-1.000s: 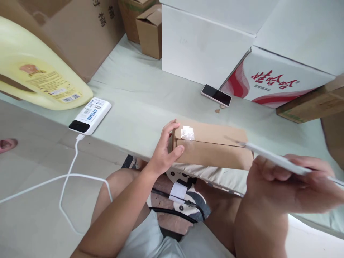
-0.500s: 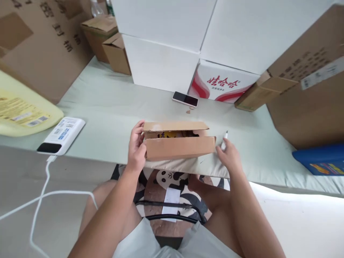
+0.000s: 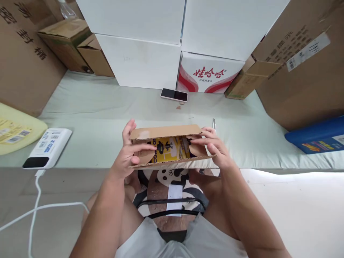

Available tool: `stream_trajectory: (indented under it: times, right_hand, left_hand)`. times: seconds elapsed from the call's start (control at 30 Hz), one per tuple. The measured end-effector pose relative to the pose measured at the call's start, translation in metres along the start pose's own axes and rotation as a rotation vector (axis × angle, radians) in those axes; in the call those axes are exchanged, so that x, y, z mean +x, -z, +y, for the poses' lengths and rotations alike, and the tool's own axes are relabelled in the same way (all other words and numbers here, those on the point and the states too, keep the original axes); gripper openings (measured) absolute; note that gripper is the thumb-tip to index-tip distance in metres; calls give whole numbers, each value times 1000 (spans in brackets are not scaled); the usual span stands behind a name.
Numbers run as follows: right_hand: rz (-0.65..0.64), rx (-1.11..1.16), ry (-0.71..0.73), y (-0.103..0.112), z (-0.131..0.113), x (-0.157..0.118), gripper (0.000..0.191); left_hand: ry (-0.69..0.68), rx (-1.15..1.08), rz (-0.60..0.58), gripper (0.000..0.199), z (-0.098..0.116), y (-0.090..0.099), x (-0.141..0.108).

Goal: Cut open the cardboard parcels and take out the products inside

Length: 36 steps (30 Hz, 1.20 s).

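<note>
A small cardboard box sits at the table's front edge with its long top flaps raised and parted. Inside lies a yellow printed packet, partly covered by the short end flaps. My left hand grips the left end of the box, one finger reaching inside over the end flap. At the right end, my right hand holds the box wall, its fingers bent inward over the short flap. Just behind the right hand lies a slim pen-like tool, its lower part hidden by the fingers.
Behind the box lies a phone, near small brown scraps. White cartons are stacked at the back. To the left are a white power bank with a cable and a yellow jug. A blue container is at right.
My right hand has left the pen-like tool and moved onto the box's right end. The box is tipped so its inside shows more, and my left fingers now reach in. The view has shifted.
</note>
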State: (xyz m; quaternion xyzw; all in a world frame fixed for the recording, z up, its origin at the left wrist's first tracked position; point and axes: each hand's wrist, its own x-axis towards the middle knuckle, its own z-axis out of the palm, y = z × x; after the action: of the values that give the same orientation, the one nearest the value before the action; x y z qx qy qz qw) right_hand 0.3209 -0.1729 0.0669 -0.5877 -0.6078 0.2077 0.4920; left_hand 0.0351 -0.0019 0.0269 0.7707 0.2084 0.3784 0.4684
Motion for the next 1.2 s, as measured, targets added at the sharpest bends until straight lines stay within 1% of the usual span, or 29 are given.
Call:
stream_trajectory:
  times: [0.07, 0.1, 0.13, 0.17, 0.2, 0.3, 0.33, 0.37, 0.43, 0.47, 0.53, 0.57, 0.6, 0.63, 0.67, 0.73, 0.8, 0.83, 0.9, 0.93, 1.0, 1.03, 1.07, 1.1, 1.13, 1.17, 1.2]
  right_hand:
    - [-102, -95, 43, 1, -2, -5, 61]
    - [-125, -142, 55, 0, -3, -8, 63]
    - [-116, -184, 70, -2, -3, -11, 65]
    - [-69, -219, 88, -4, -3, -13, 66]
    - [12, -244, 110, -6, -2, -15, 63]
    - [363, -264, 166, -10, 4, -18, 51]
    - [461, -263, 164, -9, 5, -19, 49]
    - [517, -273, 146, -7, 4, -20, 48]
    - [529, -355, 120, 1, -4, -22, 43]
    - [515, -434, 136, 6, -13, -22, 34]
    - [471, -592, 244, 15, -39, -19, 10]
    - [419, -640, 315, 19, -55, -14, 14]
    - [333, -656, 377, 21, -72, -7, 21]
    - [203, -645, 408, 20, -88, 3, 25]
    - [43, -621, 409, 16, -102, 15, 26]
    - [-317, -604, 345, 0, -121, 45, 25]
    - [-653, -652, 251, -25, -124, 75, 28]
    - [-784, -701, 210, -38, -121, 88, 33]
    - [-972, -799, 192, -62, -109, 105, 45]
    - [-1035, -836, 225, -72, -102, 110, 47]
    - [-1127, -891, 345, -84, -90, 112, 43]
    - [-1158, -915, 409, -87, -86, 112, 40]
    - [-1174, -941, 462, -88, -83, 112, 38]
    - [-1177, -967, 502, -88, -82, 112, 37]
    - [-1174, -993, 525, -87, -81, 113, 36]
    - [-1168, -1017, 537, -87, -80, 115, 35]
    - [-1160, -1040, 541, -87, -80, 116, 34]
  left_hand:
    - [-35, 42, -26, 73, -1, 0, -1]
    - [-56, 68, -26, 73, -1, -1, -1]
    - [-84, 96, -15, 71, -1, -2, -1]
    - [-118, 121, 8, 69, -1, -4, -1]
    - [-154, 132, 36, 67, -1, -6, 0]
    - [-229, 47, 138, 60, 0, -15, 3]
    - [-236, 3, 177, 58, 0, -17, 3]
    - [-233, -27, 211, 57, 0, -19, 4]
    - [-219, -37, 256, 59, 0, -22, 4]
    - [-209, -25, 258, 60, 1, -22, 4]
    - [-184, 0, 238, 59, 3, -22, 4]
    - [-173, 3, 230, 58, 4, -22, 4]
    - [-166, 2, 225, 57, 5, -21, 5]
    - [-162, -5, 221, 57, 7, -21, 5]
    - [-166, -17, 219, 57, 8, -20, 5]
    - [-193, -52, 221, 58, 9, -19, 5]
    - [-227, -69, 232, 56, 8, -19, 3]
    - [-241, -68, 241, 53, 8, -18, 2]
    - [-252, -45, 264, 41, 7, -18, -2]
    - [-252, -29, 277, 33, 8, -18, -4]
    - [-254, -5, 312, 17, 11, -18, -8]
    - [-250, -2, 344, 16, 13, -18, -10]
    - [-228, -4, 393, 21, 16, -16, -11]
    - [-174, -3, 455, 28, 20, -15, -12]
    - [-85, 8, 510, 33, 24, -13, -13]
    - [31, 26, 534, 34, 28, -11, -13]
    - [163, 46, 517, 28, 32, -9, -13]
